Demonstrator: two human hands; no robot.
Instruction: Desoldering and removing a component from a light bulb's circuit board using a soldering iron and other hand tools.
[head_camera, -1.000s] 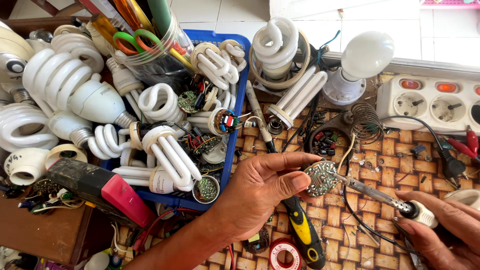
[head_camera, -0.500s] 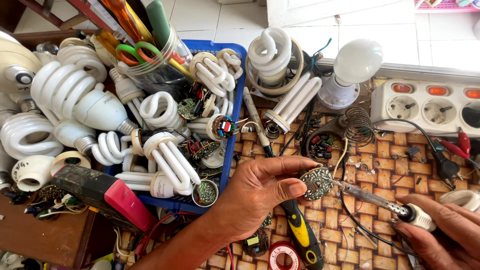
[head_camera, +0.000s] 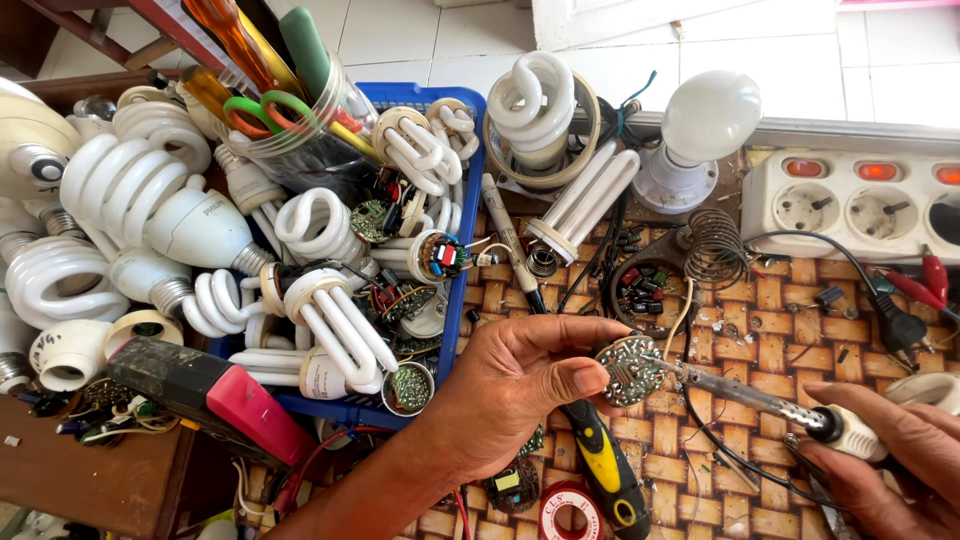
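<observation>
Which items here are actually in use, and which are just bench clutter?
In use:
- left hand pinching a small round circuit board
- right hand holding a soldering iron, tip at the board

Lying about:
- blue tray of spiral lamps
- power strip
- yellow-handled screwdriver
- white globe bulb
- tape roll

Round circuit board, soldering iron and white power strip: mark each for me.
round circuit board (head_camera: 627, 369), head view, on its solder-dotted face beside the left thumb.
soldering iron (head_camera: 745, 393), head view, midway along its metal shaft.
white power strip (head_camera: 850, 210), head view, on its top face between two sockets.
</observation>
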